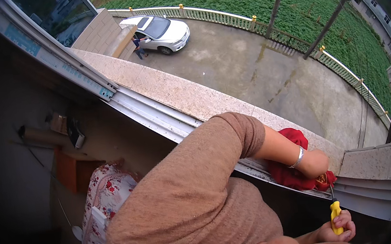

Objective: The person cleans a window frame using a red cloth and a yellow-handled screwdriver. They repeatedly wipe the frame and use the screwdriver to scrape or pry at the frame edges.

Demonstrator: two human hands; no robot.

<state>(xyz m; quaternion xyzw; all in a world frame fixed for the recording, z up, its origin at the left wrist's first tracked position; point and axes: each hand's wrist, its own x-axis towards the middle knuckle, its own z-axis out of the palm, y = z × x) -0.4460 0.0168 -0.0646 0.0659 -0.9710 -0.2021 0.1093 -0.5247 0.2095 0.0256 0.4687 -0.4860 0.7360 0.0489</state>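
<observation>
My left hand (316, 164), with a silver bracelet at the wrist, is bent down over a red cloth (288, 176) lying across the window track at the right; its fingers are hidden. In my right hand (338, 228), below the track, is the yellow handle of a screwdriver (335, 214). The screwdriver's metal shaft points up to a bunched part of the cloth with a yellow pattern, and its tip is hidden there. A long brown sleeve covers much of my left arm.
The metal window track (158, 115) runs beside a speckled stone sill (184, 90). A sliding window frame (64, 50) stands at upper left. Indoors are a floral cloth (105, 190) and an orange-brown wooden piece (66, 169). Outside below, a person (139, 48) stands beside a white car (158, 32).
</observation>
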